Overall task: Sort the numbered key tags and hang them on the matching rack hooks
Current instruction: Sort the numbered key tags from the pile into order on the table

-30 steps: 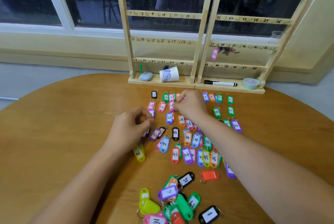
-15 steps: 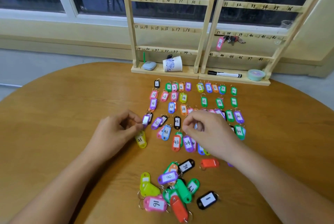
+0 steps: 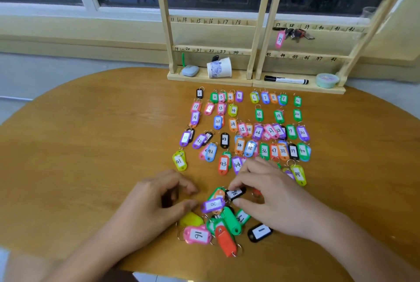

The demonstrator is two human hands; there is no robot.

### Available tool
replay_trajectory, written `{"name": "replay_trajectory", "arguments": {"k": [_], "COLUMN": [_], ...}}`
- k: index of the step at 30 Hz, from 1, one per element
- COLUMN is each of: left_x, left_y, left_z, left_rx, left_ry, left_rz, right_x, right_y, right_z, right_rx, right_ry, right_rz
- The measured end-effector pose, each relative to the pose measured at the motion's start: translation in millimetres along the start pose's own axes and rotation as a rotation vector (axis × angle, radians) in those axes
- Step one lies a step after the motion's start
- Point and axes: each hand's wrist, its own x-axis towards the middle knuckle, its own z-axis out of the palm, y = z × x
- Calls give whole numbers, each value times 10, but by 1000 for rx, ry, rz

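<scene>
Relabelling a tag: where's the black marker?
Head view: the black marker lies on the right rack's base, just left of the pale green tub.

A rounded wooden tabletop (image 3: pixel 91 145) carries rows of numbered key tags (image 3: pixel 258 114) at its centre, a loose pile (image 3: pixel 229 222) nearer, and two wooden racks (image 3: pixel 241 79) along its far edge.

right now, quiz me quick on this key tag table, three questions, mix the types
1. True or false: no tag hangs on the rack yet.
2. The right grip pinches which tag? A black, B yellow, C pink.
3. Fill in: the marker lies on the rack's ___.
Key: 1 false, the pink tag 37 hangs there; 2 A, the black tag; 3 base.
</scene>
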Motion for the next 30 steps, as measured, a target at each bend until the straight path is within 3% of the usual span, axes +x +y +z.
{"name": "replay_trajectory", "arguments": {"k": [9, 20, 25, 30], "left_x": [128, 284, 339, 498], "left_y": [149, 203, 245, 328], "left_z": [179, 162, 120, 27], "left_rx": [120, 111, 5, -304], "left_ry": [-72, -159, -168, -95], "left_rz": [78, -4, -104, -230], "right_x": [34, 115, 137, 269], "right_y": [-16, -52, -16, 226], "right_z": [-6, -104, -261, -465], "right_rx": [-110, -56, 151, 571], "right_ry": [14, -25, 5, 145], "right_rz": [-12, 24, 117, 203]}}
